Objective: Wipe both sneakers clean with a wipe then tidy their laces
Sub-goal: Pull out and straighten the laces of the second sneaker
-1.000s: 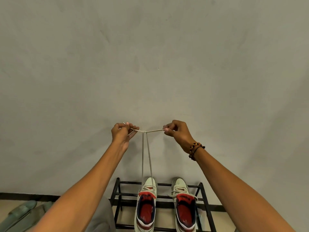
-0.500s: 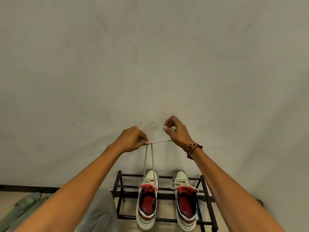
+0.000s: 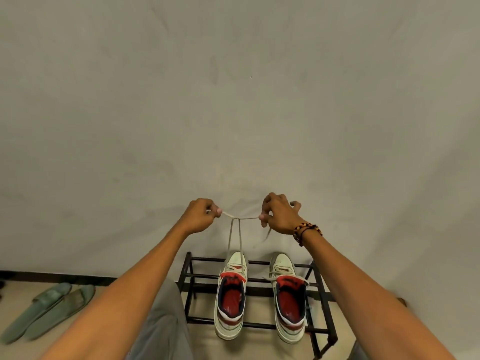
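Note:
Two white sneakers with red insoles stand side by side on a black metal rack (image 3: 322, 307). The left sneaker (image 3: 231, 297) has its laces (image 3: 235, 240) pulled straight up, crossed and stretched taut between my hands. My left hand (image 3: 200, 215) pinches one lace end between thumb and finger. My right hand (image 3: 279, 213) pinches the other end, and a loose tail hangs below it. The right sneaker (image 3: 289, 297) has its laces lying slack over the tongue. No wipe is in view.
A plain grey wall (image 3: 233, 100) fills the view right behind the rack. A pair of green slippers (image 3: 49, 310) lies on the floor at the left. My grey trouser leg (image 3: 161, 323) is just left of the rack.
The laces stay taut between both hands throughout. My left hand drew in toward the crossing, then back out, so the hands are apart again. The view has tilted down, showing more rack and floor.

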